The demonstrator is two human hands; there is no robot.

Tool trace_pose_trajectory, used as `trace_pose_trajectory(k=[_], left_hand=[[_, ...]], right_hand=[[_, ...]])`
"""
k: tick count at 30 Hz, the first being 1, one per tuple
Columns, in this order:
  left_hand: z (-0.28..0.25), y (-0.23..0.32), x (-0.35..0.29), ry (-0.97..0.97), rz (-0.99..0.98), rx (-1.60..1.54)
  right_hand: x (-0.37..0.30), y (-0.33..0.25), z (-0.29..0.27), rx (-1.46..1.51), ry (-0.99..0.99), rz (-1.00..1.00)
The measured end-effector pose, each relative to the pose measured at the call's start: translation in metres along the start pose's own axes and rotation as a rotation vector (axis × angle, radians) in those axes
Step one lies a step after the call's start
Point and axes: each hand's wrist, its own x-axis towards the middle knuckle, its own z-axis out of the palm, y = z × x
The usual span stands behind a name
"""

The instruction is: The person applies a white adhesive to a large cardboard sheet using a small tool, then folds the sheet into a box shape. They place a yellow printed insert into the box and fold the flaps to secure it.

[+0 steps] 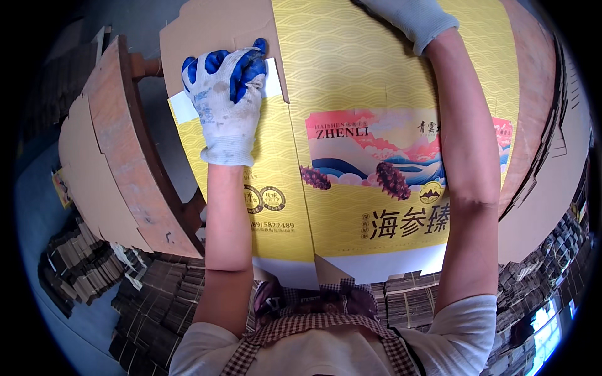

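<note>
A large printed cardboard sheet, yellow with a fine wave pattern and a pink-and-blue picture panel, lies in front of me. My left hand, in a white knit glove with blue coating, rests on its left part beside a brown flap and a white strip. The fingers there are curled in; whatever they grip, if anything, is hidden under the hand. Farther off to the right, my right hand reaches over the sheet in a pale glove. Its fingers lie beyond the upper edge of the view.
Worn wooden boards on a frame stand at the left, with a gap beside the sheet. Another board curves along the right, next to brown cardboard. Bundled stacks of flat cardboard lie behind and around me. Blue floor shows at the far left.
</note>
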Motion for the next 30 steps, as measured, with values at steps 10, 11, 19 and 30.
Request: trace_pose_trajectory(k=[10, 11, 19, 30], left_hand=[[0.006, -0.006, -0.003, 0.058, 0.066, 0.009], [0.007, -0.007, -0.002, 0.057, 0.071, 0.005], [0.000, -0.004, -0.006, 0.175, 0.113, 0.106], [0.011, 0.000, -0.002, 0.138, 0.065, -0.059]], right_hand=[[-0.010, -0.002, 0.002, -0.072, 0.025, -0.068], [-0.013, -0.003, 0.000, -0.090, 0.037, -0.086], [-0.081, -0.103, -0.038, -0.175, -0.154, 0.214], [-0.133, -0.113, -0.043, -0.084, -0.026, 0.195]])
